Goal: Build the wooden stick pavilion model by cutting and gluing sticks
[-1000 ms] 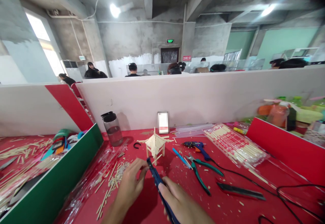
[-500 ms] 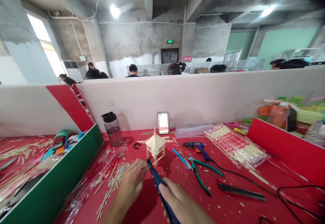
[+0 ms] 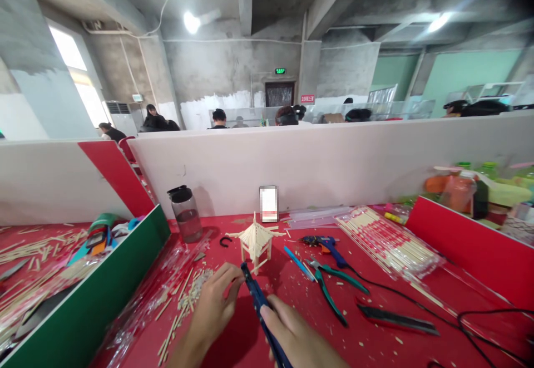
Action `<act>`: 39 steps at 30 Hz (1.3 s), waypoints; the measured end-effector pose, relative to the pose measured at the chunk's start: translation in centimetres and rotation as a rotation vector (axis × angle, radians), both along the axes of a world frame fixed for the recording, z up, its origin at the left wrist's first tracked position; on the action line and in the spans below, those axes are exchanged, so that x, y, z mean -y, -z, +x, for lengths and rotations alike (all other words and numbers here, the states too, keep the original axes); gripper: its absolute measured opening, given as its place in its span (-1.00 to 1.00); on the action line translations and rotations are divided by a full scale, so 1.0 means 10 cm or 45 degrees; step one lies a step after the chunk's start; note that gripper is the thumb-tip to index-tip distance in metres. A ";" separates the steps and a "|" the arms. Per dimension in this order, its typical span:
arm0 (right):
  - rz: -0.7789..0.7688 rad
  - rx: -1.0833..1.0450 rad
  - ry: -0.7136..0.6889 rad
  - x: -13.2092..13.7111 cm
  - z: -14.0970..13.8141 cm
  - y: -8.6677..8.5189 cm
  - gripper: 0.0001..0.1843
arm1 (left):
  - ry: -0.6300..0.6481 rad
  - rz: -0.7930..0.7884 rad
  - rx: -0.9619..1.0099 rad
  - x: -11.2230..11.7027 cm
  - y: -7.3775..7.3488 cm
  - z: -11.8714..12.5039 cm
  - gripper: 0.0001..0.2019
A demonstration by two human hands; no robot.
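Note:
My right hand (image 3: pixel 287 323) is wrapped round a dark blue utility knife (image 3: pixel 261 304), which points away from me and slightly left. My left hand (image 3: pixel 217 298) is beside the knife's tip, with thumb and fingers bent together in a pinch. Whatever the left fingers hold is too small or hidden to make out. Just beyond the tip stands a small pavilion model (image 3: pixel 256 241) of pale wooden sticks, with a pointed roof on thin posts. Loose stick pieces (image 3: pixel 181 307) and chips lie left of my left hand.
Right of the model lie a blue glue gun (image 3: pixel 329 245), green-handled cutting pliers (image 3: pixel 329 287), a blue stick (image 3: pixel 299 262), a black cutter (image 3: pixel 396 319) and bagged sticks (image 3: pixel 387 240). Behind stand a water bottle (image 3: pixel 186 215) and phone (image 3: pixel 269 204). A green divider (image 3: pixel 95 295) borders the left.
Almost nothing differs. The whole view has shifted very slightly; both hands and the knife keep nearly the same pose before the model.

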State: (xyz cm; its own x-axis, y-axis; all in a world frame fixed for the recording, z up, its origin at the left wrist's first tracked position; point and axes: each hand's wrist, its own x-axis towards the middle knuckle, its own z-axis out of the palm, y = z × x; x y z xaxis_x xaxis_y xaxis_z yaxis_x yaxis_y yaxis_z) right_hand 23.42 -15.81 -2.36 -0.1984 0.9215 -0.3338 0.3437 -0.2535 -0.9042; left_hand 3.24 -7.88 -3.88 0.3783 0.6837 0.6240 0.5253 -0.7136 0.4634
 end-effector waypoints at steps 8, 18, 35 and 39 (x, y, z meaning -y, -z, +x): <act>0.352 0.030 -0.094 0.08 0.05 0.12 -0.42 | -0.001 -0.010 -0.133 -0.07 0.06 -0.12 -0.79; 0.002 -0.037 0.128 -0.06 -0.18 0.34 -0.33 | -0.058 0.080 -0.194 -0.10 0.13 -0.12 -0.82; 0.063 0.013 0.114 -0.05 -0.16 0.29 -0.36 | -0.077 0.122 -0.137 -0.11 0.18 -0.12 -0.82; 0.054 0.004 0.129 -0.04 -0.16 0.25 -0.36 | -0.075 0.100 -0.134 -0.10 0.16 -0.11 -0.81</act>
State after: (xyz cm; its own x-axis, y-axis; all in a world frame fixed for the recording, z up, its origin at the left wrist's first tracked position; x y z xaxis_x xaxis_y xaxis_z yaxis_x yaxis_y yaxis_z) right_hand 21.84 -15.45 -4.86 -0.1022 0.9502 -0.2944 0.3214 -0.2486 -0.9138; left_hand 2.17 -6.85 -5.47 0.4052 0.6570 0.6357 0.6101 -0.7122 0.3472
